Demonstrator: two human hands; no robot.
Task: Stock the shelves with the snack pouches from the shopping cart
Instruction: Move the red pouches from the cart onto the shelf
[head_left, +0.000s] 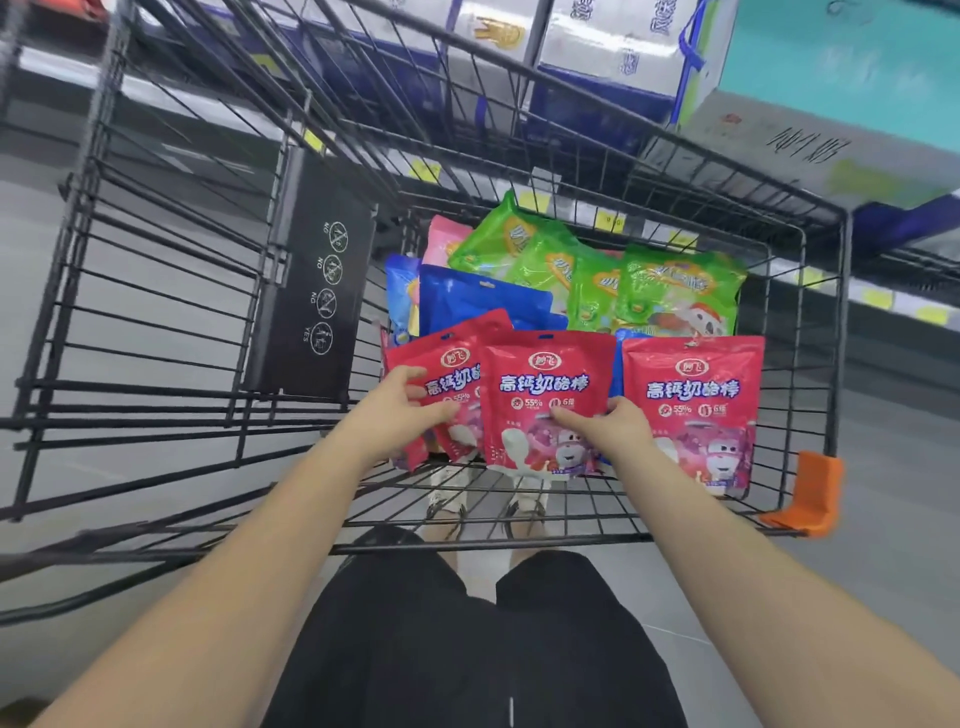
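Note:
A black wire shopping cart (727, 171) holds snack pouches. Three red pouches stand along its near side: a left one (457, 364), a middle one (545, 384) and a right one (696, 405). Behind them lie blue pouches (483, 304), several green pouches (675, 291) and a pink one (441, 239). My left hand (400, 410) grips the left red pouch, thumb on its front. My right hand (608, 426) holds the right edge of the middle red pouch, fingers on its front.
The folded child seat flap (306, 291) with warning icons stands at the cart's left. An orange corner bumper (810, 493) sits at the right. Shelves with white and blue boxes (613, 47) and yellow price tags (608, 221) rise beyond. My legs and shoes (452, 499) show below.

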